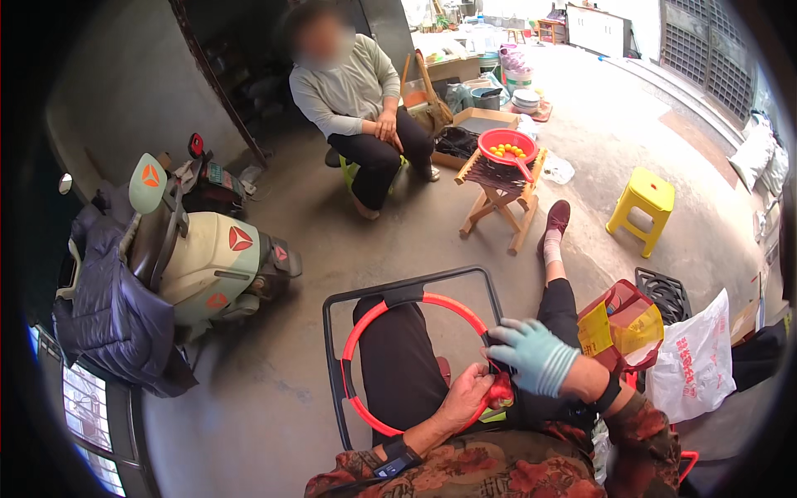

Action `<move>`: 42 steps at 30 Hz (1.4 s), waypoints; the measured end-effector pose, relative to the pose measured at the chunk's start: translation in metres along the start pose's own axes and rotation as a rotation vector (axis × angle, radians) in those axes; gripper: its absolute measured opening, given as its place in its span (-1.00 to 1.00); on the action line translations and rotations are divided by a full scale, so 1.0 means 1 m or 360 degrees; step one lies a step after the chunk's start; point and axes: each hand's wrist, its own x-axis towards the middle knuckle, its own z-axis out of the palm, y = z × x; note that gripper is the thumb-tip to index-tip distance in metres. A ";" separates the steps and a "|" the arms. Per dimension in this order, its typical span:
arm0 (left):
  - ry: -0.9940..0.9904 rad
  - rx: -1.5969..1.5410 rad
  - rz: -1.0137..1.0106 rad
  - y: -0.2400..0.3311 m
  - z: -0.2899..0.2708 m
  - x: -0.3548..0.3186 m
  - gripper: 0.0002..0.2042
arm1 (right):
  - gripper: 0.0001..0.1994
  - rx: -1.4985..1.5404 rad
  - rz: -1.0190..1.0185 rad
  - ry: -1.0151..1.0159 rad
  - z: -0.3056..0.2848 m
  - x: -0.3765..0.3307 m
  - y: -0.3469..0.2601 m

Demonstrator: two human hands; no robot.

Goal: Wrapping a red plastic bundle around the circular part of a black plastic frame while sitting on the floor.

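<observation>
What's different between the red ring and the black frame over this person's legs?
Shape: the red ring is round, while the black frame has straight sides and rounded corners.
Colour: the ring is mostly bright red-orange with dark sections; the frame's visible bars are black.
Size: the ring is smaller, sitting within the frame's outline.
Shared: both are open in the middle, with a dark trouser leg showing through.

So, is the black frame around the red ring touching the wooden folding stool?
Apart. The head view shows it: a strip of floor shows between the far edge of the black frame and the legs of the wooden folding stool.
</observation>
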 end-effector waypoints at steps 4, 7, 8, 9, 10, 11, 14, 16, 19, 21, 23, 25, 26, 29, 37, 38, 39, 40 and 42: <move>-0.0168 -0.0077 0.0009 -0.003 -0.008 0.006 -0.85 | -0.59 0.0209 0.0099 0.0083 0.011 -0.016 -0.007; -0.0118 -0.0190 -0.0005 0.001 -0.004 0.007 -0.86 | -0.62 0.0300 0.0131 0.0217 0.019 -0.019 -0.006; -0.0070 -0.0256 -0.0017 0.003 -0.002 0.008 -0.87 | -0.66 0.0398 0.0152 0.0326 0.023 -0.019 -0.005; -0.0058 -0.0253 -0.0019 0.003 -0.004 0.009 -0.87 | -0.69 0.0501 0.0164 0.0433 0.027 -0.019 -0.005; -0.0038 -0.0221 -0.0051 0.002 -0.007 0.010 -0.88 | -0.73 0.0972 0.0439 0.0529 0.031 -0.020 -0.009; -0.0019 -0.0189 -0.0082 0.002 -0.009 0.011 -0.88 | -0.78 0.1442 0.0718 0.0614 0.032 -0.021 -0.013; -0.0037 -0.0312 -0.0129 0.002 -0.004 0.009 -0.88 | -0.78 0.2834 0.1172 0.1158 0.039 -0.042 0.000; -0.0035 -0.0316 -0.0147 0.000 -0.009 0.007 -0.88 | -0.68 0.3559 0.1118 0.1246 0.029 -0.056 0.010; -0.0042 -0.0325 -0.0157 -0.002 -0.013 0.006 -0.87 | -0.63 0.3748 0.0930 0.1211 0.015 -0.092 0.030; -0.0047 -0.0323 -0.0151 -0.002 -0.010 0.006 -0.87 | -0.62 0.3608 0.1163 0.1400 0.017 -0.128 0.043; -0.0126 -0.0407 -0.0126 0.001 -0.004 0.004 -0.88 | -0.62 0.3497 0.1246 0.1375 0.024 -0.151 0.047; -0.0099 -0.0427 -0.0148 0.003 -0.002 0.005 -0.88 | -0.62 0.3388 0.1336 0.1338 0.032 -0.158 0.050; -0.0067 -0.0447 -0.0168 0.004 -0.001 0.006 -0.88 | -0.63 0.3483 0.1226 0.1472 0.036 -0.158 0.053; -0.0006 -0.0374 -0.0220 0.005 0.001 0.006 -0.87 | -0.64 0.3497 0.1090 0.1892 0.055 -0.169 0.073; -0.0073 -0.0340 -0.0188 0.004 0.001 0.008 -0.86 | -0.59 0.3259 0.1476 0.2135 0.052 -0.106 0.078; -0.0062 -0.0328 -0.0181 0.004 0.000 0.008 -0.86 | -0.58 0.3480 0.1617 0.1889 0.050 -0.094 0.074; -0.0047 -0.0319 -0.0175 0.004 -0.001 0.009 -0.86 | -0.68 0.3504 0.1638 0.1671 0.052 -0.087 0.065; -0.0053 -0.0317 -0.0180 0.004 0.000 0.010 -0.86 | -0.70 0.3230 0.1648 0.1465 0.059 -0.086 0.065; -0.0046 -0.0320 -0.0158 0.005 -0.001 0.010 -0.86 | -0.66 0.3112 0.1577 0.1239 0.055 -0.084 0.065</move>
